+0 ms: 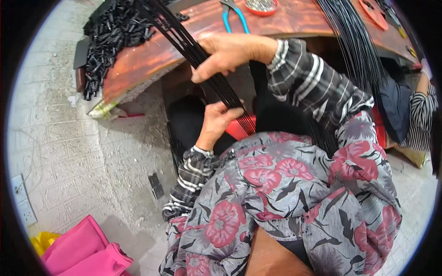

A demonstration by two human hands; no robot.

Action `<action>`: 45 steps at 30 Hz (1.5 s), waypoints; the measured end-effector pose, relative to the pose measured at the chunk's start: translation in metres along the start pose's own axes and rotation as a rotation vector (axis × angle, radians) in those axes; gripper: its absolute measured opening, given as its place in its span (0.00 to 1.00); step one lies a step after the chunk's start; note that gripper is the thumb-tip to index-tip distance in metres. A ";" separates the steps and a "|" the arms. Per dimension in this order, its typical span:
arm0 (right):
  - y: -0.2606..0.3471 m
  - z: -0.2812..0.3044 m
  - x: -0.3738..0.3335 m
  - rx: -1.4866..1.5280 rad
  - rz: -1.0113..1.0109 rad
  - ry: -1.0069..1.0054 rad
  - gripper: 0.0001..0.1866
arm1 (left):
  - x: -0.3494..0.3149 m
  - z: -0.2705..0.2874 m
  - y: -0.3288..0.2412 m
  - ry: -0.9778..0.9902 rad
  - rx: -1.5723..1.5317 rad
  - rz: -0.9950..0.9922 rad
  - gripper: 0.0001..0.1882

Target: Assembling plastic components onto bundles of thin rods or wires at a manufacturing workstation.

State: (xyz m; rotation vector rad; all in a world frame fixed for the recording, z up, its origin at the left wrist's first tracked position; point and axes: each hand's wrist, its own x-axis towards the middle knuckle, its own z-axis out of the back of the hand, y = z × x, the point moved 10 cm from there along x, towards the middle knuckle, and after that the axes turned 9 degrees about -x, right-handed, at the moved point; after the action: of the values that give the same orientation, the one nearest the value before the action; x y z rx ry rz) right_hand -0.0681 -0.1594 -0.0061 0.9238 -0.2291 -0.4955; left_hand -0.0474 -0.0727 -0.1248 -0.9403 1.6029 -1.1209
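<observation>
A bundle of thin black cables (223, 93) slants from the far left of the table down to my lap. Higher up, my right hand (228, 51) is closed around the bundle, its thumb lying along the strands. Closer to my body, my left hand (215, 123) grips the same bundle, fingers wrapped on it. Below that hand the strands fan slightly apart, and their near ends are hidden by my patterned apron. The far ends run up toward a heap of small black plastic parts (110, 48) on the table's left end.
On the brown table (147, 60) lie blue-handled pliers (236, 17), beside a red dish (262, 6) of small metal pieces. More cables (352, 43) hang over the edge at right. A co-worker's striped sleeve (421, 115) shows farther right. Pink fabric (83, 250) lies at lower left.
</observation>
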 end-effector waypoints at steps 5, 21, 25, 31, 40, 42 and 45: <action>-0.001 0.005 -0.002 -0.056 -0.005 -0.042 0.14 | -0.004 0.061 -0.089 -0.139 -0.047 -0.254 0.13; 0.014 -0.011 -0.032 0.360 -0.034 0.011 0.21 | -0.036 -0.032 -0.254 0.508 -0.375 -0.487 0.33; 0.023 -0.014 -0.031 0.302 0.067 -0.113 0.18 | -0.084 -0.018 -0.253 0.533 -0.572 -0.740 0.29; -0.006 -0.031 -0.036 0.553 -0.106 -0.122 0.16 | -0.036 0.052 -0.105 -0.371 -0.464 -0.154 0.12; 0.010 -0.040 -0.030 0.613 0.003 -0.188 0.14 | -0.020 0.037 -0.103 -0.333 -0.596 -0.306 0.09; 0.004 -0.044 -0.032 0.653 -0.015 -0.184 0.14 | -0.019 0.040 -0.100 -0.324 -0.599 -0.308 0.08; -0.001 -0.049 -0.033 0.691 -0.052 -0.181 0.15 | -0.016 0.036 -0.098 -0.285 -0.607 -0.314 0.08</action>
State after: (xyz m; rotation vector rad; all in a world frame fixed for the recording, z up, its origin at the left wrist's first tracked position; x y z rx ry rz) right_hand -0.0779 -0.1088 -0.0354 1.5615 -0.5628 -0.5591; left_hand -0.0007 -0.0947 -0.0319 -1.7151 1.6133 -0.6507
